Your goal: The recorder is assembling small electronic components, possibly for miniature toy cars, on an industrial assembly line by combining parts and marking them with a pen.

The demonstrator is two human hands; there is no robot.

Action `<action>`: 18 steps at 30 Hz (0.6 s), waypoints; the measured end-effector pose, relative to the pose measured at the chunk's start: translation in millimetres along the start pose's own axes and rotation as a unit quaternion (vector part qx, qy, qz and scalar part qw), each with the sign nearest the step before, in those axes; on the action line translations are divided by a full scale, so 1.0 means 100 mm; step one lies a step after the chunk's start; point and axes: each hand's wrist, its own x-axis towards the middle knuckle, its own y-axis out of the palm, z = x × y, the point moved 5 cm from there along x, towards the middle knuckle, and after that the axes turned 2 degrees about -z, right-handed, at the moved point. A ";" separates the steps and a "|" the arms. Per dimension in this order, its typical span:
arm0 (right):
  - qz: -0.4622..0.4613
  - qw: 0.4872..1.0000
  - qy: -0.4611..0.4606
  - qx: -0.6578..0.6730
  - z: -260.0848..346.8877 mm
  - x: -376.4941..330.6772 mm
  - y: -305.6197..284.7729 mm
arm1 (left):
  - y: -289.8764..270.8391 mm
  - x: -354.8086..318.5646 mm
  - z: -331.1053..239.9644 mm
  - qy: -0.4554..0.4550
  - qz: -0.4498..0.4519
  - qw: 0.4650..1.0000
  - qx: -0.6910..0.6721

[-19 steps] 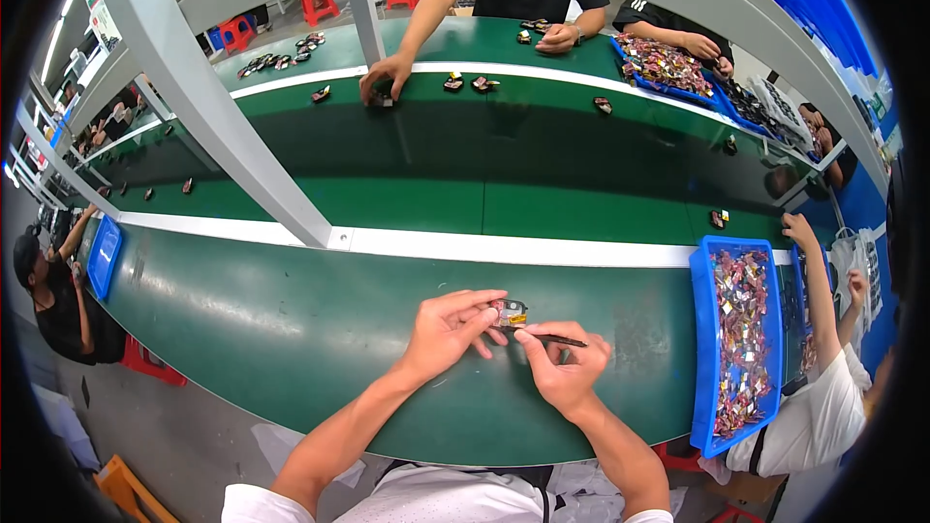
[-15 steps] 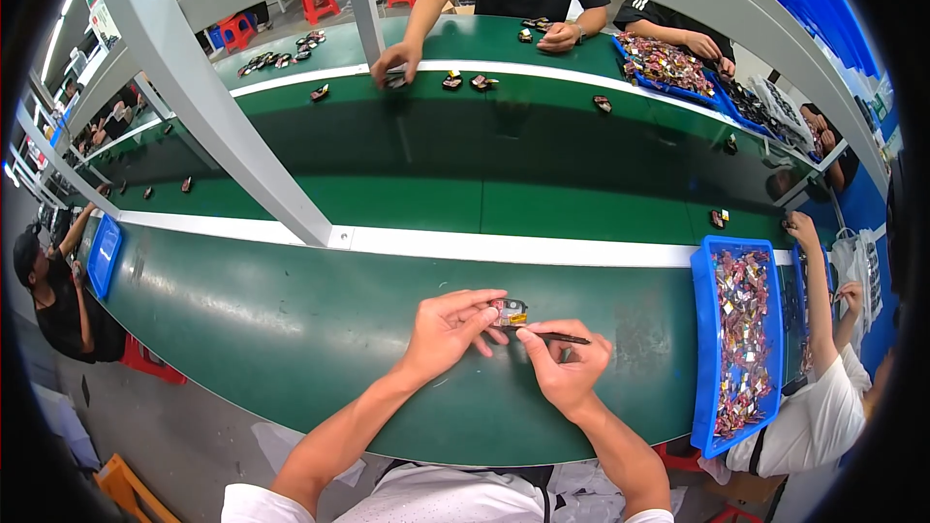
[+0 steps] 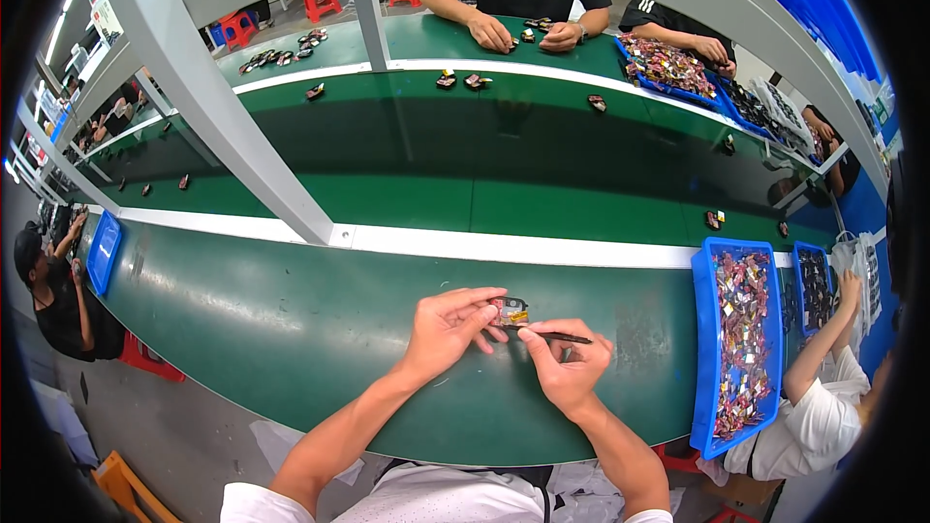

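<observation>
My left hand (image 3: pixel 449 329) pinches a small dark part with a yellow and red patch (image 3: pixel 510 311) just above the green table (image 3: pixel 291 329). My right hand (image 3: pixel 565 364) holds a thin dark tool (image 3: pixel 554 334) like a pencil, its tip touching the lower edge of the small part. Both hands meet near the table's front edge, my forearms coming in from below.
A blue tray (image 3: pixel 705 349) of several small red and gold parts lies to my right, a second tray (image 3: pixel 800 271) beyond it. A green conveyor (image 3: pixel 436 150) carries scattered small parts. A grey post (image 3: pixel 232 126) slants at left. Other people work opposite and beside me.
The person opposite has pulled the outstretched hand back from the conveyor to their own table edge. My hands hold the same pose on the small part.
</observation>
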 end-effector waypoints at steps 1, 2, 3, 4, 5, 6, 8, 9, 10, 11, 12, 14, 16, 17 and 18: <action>0.006 1.000 -0.003 -0.005 0.01 0.01 0.00 | 0.00 0.00 -0.01 -0.002 -0.001 1.000 0.001; 0.012 1.000 -0.007 -0.009 0.01 0.01 0.00 | 0.00 0.00 -0.01 -0.003 -0.002 1.000 0.003; 0.013 1.000 -0.007 -0.009 0.01 0.01 0.00 | -0.01 0.00 -0.02 -0.003 -0.002 1.000 0.002; 0.021 1.000 -0.011 -0.004 0.01 0.02 0.01 | -0.01 0.00 -0.01 -0.013 -0.001 1.000 0.006; 0.029 0.999 -0.015 0.001 0.01 0.02 0.01 | -0.01 0.00 -0.01 -0.022 0.000 1.000 0.011; 0.029 0.999 -0.015 0.000 0.01 0.02 0.02 | -0.01 0.00 0.00 -0.022 0.000 1.000 0.010; 0.046 0.998 -0.038 -0.001 0.03 0.03 0.04 | -0.02 0.00 0.00 -0.023 -0.003 1.000 0.016; 0.046 0.998 -0.038 0.000 0.02 0.02 0.04 | -0.03 0.00 0.01 -0.023 -0.003 1.000 0.017; 0.054 0.997 -0.051 -0.002 0.02 0.02 0.05 | -0.03 0.00 0.02 -0.031 -0.004 0.999 0.018; 0.061 0.996 -0.064 -0.003 0.02 0.02 0.06 | -0.04 0.00 0.04 -0.040 -0.005 0.999 0.019; 0.061 0.996 -0.064 -0.004 0.03 0.02 0.06 | -0.04 0.00 0.05 -0.039 -0.004 0.999 0.019; 0.062 0.994 -0.085 -0.001 0.06 0.02 0.08 | -0.04 0.00 0.07 -0.051 -0.008 0.998 0.032; 0.058 0.995 -0.076 -0.004 0.08 0.02 0.09 | -0.05 0.00 0.06 -0.049 -0.011 0.998 0.032; 0.054 0.996 -0.068 -0.007 0.08 0.03 0.09 | -0.05 0.00 0.06 -0.048 -0.014 0.998 0.032; 0.054 0.996 -0.068 -0.007 0.09 0.03 0.09 | -0.05 0.00 0.05 -0.047 -0.014 0.998 0.032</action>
